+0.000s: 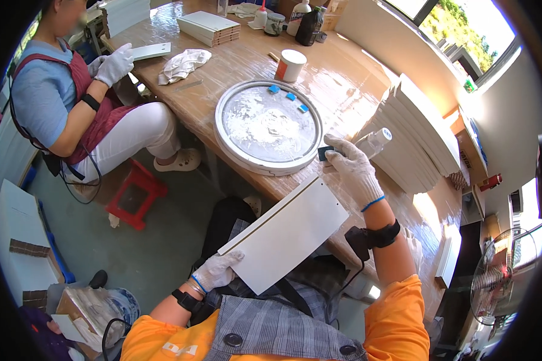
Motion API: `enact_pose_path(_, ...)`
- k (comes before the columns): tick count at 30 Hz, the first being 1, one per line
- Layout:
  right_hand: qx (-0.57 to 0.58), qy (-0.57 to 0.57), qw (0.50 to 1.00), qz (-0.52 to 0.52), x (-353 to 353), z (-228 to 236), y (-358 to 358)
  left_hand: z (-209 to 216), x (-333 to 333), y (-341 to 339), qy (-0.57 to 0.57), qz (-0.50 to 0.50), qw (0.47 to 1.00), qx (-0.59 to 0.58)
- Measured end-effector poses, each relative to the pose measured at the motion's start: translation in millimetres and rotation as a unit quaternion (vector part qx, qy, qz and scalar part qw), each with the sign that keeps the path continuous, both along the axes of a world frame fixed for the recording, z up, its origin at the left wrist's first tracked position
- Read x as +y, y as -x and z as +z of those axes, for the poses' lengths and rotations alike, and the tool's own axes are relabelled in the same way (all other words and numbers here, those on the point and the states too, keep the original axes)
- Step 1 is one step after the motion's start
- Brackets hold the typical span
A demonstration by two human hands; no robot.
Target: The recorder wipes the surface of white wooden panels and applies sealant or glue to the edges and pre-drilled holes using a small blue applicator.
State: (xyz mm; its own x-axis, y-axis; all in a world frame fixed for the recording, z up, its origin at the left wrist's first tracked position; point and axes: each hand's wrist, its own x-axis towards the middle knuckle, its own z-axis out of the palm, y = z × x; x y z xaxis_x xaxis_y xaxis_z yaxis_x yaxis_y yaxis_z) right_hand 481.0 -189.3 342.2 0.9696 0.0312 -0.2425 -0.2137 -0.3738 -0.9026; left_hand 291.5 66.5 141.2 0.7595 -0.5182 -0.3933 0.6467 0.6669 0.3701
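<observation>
My gloved left hand (218,271) grips the lower left corner of a white rectangular panel (289,231), tilted over my lap. The panel has a groove along one long edge and small holes at its far end. Raised above the panel's far right end, my gloved right hand (353,171) pinches a small dark teal flat piece (325,153) between thumb and fingers. Just left of it on the table lies a round, rimmed grey tray (220,129), smeared with white paste-like material. Several small blue pieces (291,96) sit along its far rim.
A clear bottle (373,143) stands beyond my right hand, beside a tall stack of white panels (412,132). A white and orange tub (290,65) is behind the tray. At the left, a co-worker (54,102) in gloves holds a white piece (152,51). A red stool (140,195) stands on the floor.
</observation>
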Motion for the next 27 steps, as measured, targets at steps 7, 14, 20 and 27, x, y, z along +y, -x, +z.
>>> enact_pose_path(7, -0.297, 0.35, 0.883, 0.1, 41, -40, -84, -1, 2, 0, 0.024, -0.009, 1.0, 0.008)
enact_pose_path(14, -0.361, 0.41, 0.813, 0.201, 56, -61, -138, -8, 3, -2, 0.063, -0.025, 0.998, 0.002)
enact_pose_path(20, -0.382, 0.391, 0.802, 0.24, 57, -76, -156, -8, 4, -4, 0.09, -0.028, 0.996, 0.001)
enact_pose_path(27, -0.391, 0.43, 0.778, 0.238, 65, -69, -149, -8, 5, -2, 0.079, -0.03, 0.996, 0.015)
